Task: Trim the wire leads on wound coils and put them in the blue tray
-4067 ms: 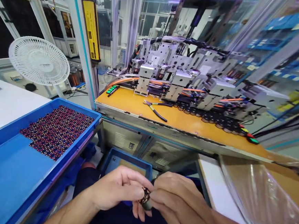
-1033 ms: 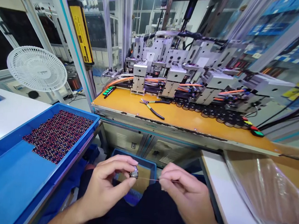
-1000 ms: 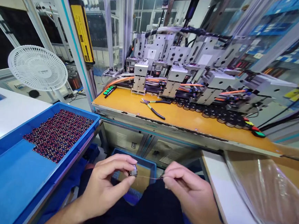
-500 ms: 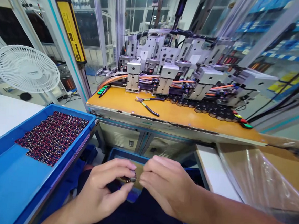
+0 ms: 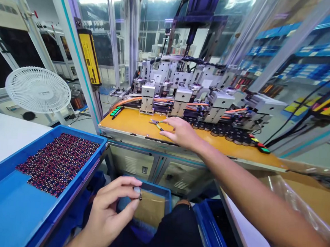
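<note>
My left hand (image 5: 112,207) pinches a small metallic part (image 5: 138,192) between thumb and fingertips, above a blue bin (image 5: 168,203) with a brown bottom. Thin wire ends seem to stick out from the part. My right hand (image 5: 178,132) reaches over the orange worktop (image 5: 125,121), thumb and fingers apart around the handles of the cutting pliers (image 5: 157,124). The pliers lie on the worktop with their jaws pointing left; the hand hides part of the handles. Whether the fingers touch them is unclear.
Behind the pliers stands a row of metal fixtures (image 5: 181,98) with orange hoses. Black round parts (image 5: 224,132) line the worktop's right. A blue tray (image 5: 1,202) with many small dark parts (image 5: 59,161) is at left, near a white fan (image 5: 39,90).
My right hand has left the small part and moved up and forward to the pliers, its fingers now apart. My left hand still holds the part. The camera view has tilted up.
</note>
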Demonstrator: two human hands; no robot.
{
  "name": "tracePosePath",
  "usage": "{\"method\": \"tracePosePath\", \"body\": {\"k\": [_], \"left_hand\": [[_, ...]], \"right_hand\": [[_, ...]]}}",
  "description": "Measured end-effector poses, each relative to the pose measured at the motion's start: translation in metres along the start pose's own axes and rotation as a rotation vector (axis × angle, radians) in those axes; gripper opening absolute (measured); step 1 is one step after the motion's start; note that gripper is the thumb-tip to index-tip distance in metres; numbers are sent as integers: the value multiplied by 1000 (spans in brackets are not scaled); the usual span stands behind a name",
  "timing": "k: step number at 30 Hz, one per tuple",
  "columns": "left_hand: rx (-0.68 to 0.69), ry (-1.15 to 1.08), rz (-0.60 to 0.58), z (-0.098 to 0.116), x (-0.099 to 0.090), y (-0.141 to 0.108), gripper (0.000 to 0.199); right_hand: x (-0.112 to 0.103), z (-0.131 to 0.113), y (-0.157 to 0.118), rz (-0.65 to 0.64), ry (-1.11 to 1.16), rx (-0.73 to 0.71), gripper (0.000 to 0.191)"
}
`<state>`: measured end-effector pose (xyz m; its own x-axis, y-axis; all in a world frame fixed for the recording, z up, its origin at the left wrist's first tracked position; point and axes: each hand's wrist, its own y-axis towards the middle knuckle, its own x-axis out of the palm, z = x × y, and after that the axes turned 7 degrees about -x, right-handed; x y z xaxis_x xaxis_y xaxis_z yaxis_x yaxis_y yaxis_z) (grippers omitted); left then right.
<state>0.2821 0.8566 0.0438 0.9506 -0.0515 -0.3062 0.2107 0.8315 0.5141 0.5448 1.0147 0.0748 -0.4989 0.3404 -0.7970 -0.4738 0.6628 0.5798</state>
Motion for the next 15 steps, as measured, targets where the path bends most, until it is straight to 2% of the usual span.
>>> {"method": "tracePosePath", "body": {"k": [4,8,12,15], "left_hand": [[-48,-14,102,4,-5,0,20],[-82,-20,165,6,-11,-4,21],[-103,-35,197,5,-12,-5,20],[-102,-49,198,3,-10,-5,21]], "right_hand": [[27,23,18,-71,-123,-2,32],[40,29,14,-143,-176,15,39],[32,30,-4,-244,-160,20,45],[17,19,-29,-298,-148,8,44]]}}
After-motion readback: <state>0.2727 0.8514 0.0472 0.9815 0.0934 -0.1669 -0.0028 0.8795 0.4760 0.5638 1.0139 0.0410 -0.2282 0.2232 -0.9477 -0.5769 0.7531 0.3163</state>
